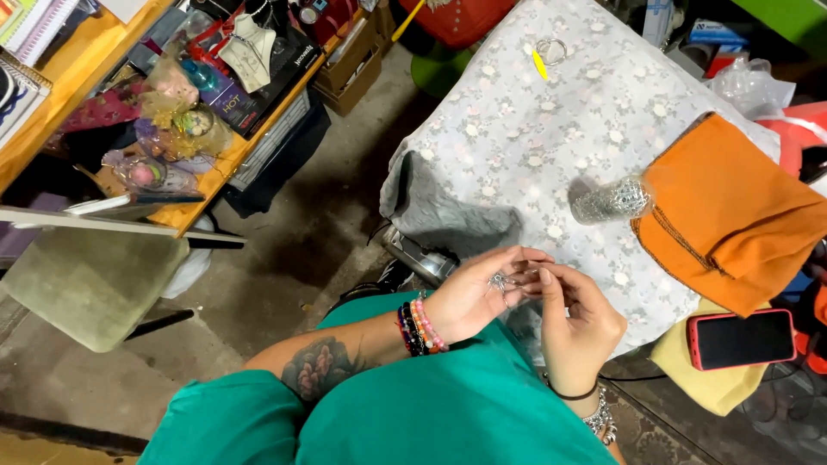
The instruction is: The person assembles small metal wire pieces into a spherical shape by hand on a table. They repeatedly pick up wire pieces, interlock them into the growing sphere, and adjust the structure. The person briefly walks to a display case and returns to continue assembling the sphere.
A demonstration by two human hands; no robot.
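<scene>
silver and tiny, a small metal ornament sits between both hands just above the person's lap, at the near edge of the floral tablecloth. the left hand, with beaded bracelets at its wrist, lies palm up with the fingers curled under the ornament and cradling it. the right hand comes in from the other side, thumb and forefinger pinched together on a fine part of the same piece — what exactly they grip is too small to tell.

on the cloth, well apart from the hands, a glittery silver bottle lies on its side, its end touching an orange cloth pouch; whether anything is inside either cannot be seen. near the far edge lie a yellow strip and a small metal ring just beside it.

a phone in a red case rests on a pale yellow cloth to the right of the right hand. on the left, a wooden shelf is crowded with clear wrapped gift packets holding small coloured items — and a white necklace bust stands further back.
</scene>
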